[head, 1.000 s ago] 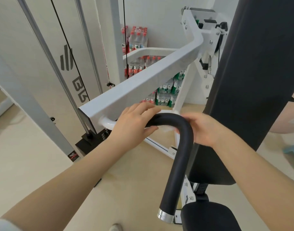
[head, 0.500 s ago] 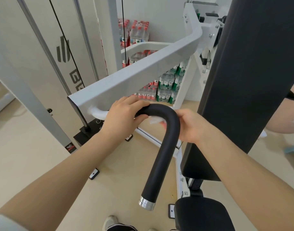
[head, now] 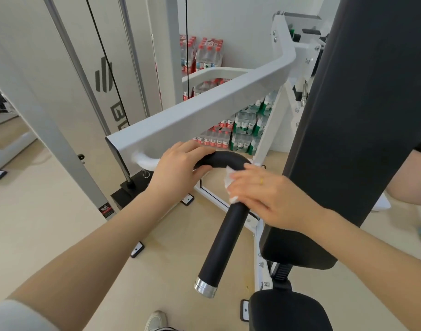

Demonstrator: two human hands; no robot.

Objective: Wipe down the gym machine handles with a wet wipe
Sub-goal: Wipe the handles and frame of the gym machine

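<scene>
Black foam handle [head: 222, 237] gripped at bend by L hand [head: 178, 168], fingers curled over top; R hand [head: 266, 194] wraps white wet wipe [head: 229, 181] round shaft w/ closed fingers.

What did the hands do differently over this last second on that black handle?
The right hand slid with the wet wipe from behind the bend of the black handle onto its near side and a little down the straight part. The left hand kept its grip on the handle's top, beside the white arm.
</scene>
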